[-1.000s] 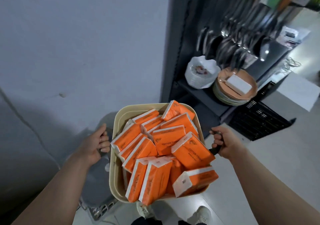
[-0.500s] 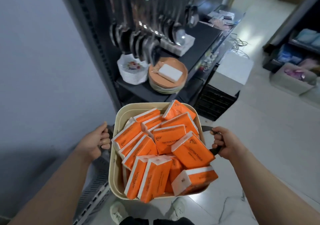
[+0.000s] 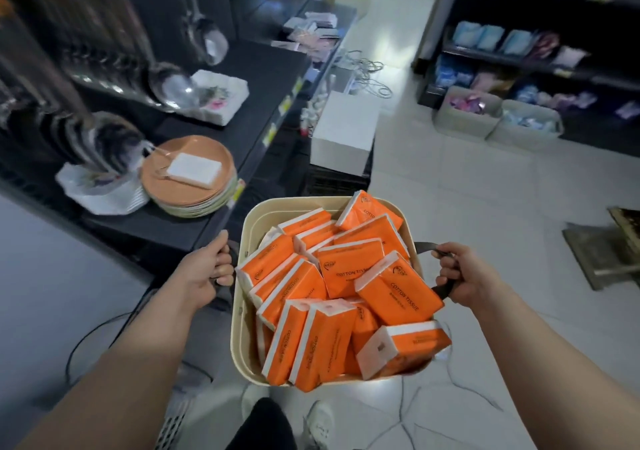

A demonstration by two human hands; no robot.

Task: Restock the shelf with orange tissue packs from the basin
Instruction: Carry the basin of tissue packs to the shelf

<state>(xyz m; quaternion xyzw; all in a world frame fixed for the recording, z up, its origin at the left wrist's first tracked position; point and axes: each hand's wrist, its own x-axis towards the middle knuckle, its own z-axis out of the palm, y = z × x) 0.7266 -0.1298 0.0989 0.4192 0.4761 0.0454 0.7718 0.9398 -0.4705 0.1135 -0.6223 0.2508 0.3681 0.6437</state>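
Orange tissue packs heaped in the beige basin, left hand and right hand each curled round a side handle; any tilt and the pack overhanging the near right rim could slide off.

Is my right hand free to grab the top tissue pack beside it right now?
Probably not: the right hand and left hand each grip a side of the basin, carrying it. The tissue pack itself lies uncovered on top, close by.
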